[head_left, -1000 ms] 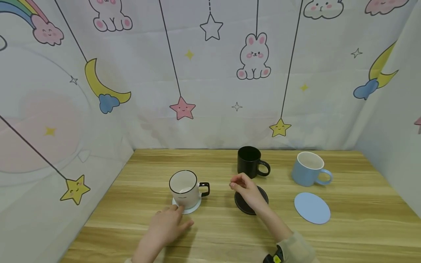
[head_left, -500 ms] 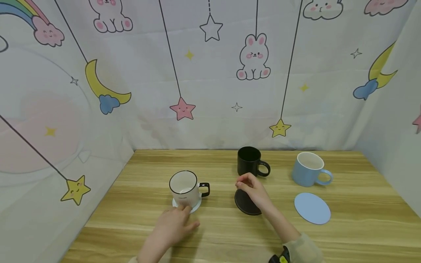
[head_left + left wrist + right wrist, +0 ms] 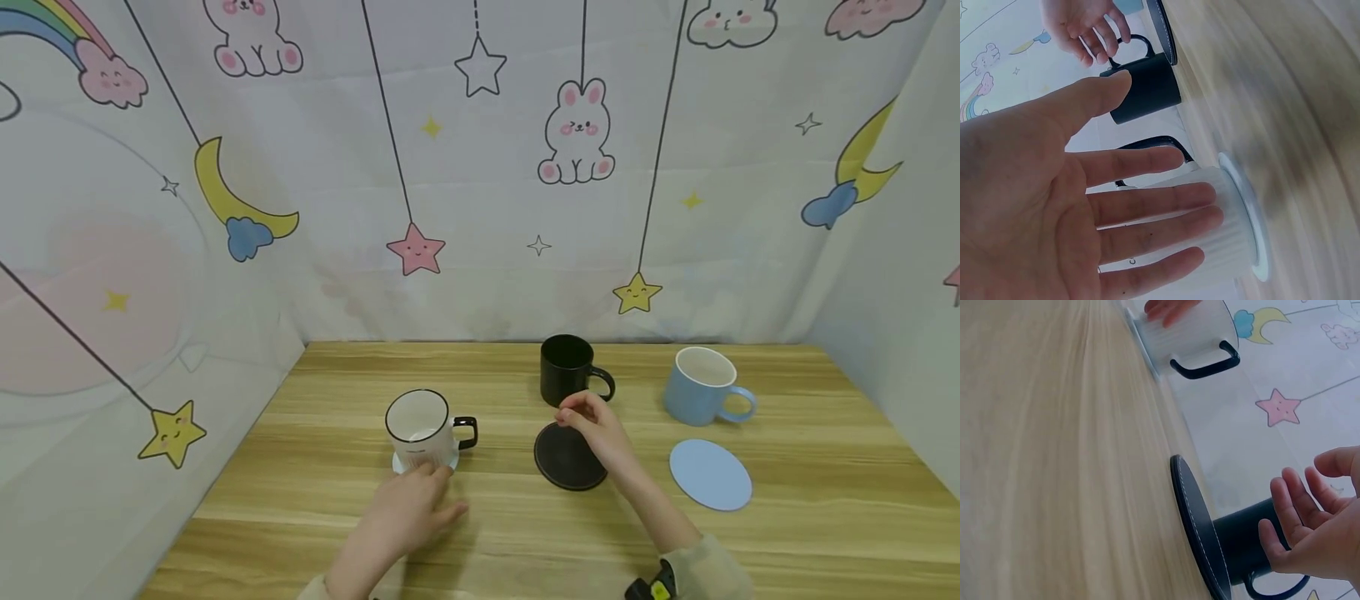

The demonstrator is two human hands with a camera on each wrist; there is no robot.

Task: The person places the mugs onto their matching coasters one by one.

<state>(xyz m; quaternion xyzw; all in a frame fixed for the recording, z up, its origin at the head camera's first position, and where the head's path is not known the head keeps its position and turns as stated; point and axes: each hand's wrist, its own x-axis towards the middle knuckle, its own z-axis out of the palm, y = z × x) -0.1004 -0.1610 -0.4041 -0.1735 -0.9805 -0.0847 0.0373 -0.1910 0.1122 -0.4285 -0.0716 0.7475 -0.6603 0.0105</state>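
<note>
A white mug [image 3: 418,435] with a black rim and black handle stands upright on a white coaster [image 3: 398,463]. My left hand [image 3: 410,506] is just in front of it, fingers extended; the left wrist view shows them overlapping the mug's side, not wrapped round it. Above the right part of a round black coaster [image 3: 564,463] is my right hand [image 3: 602,433], holding nothing, its fingers loosely bent. Behind that coaster stands a black mug [image 3: 562,373], partly covered by the right hand in the right wrist view, where white stitching edges the coaster [image 3: 1192,519].
Farther right, a light blue mug [image 3: 696,393] stands behind a round light blue coaster [image 3: 711,476]. A white cloth backdrop [image 3: 480,183] with cartoon prints rises behind the wooden table [image 3: 517,542] and along its sides.
My left hand has moved right along the front of the white mug. The right hand has slid right over the black coaster, uncovering more of it. Mugs and coasters have stayed put.
</note>
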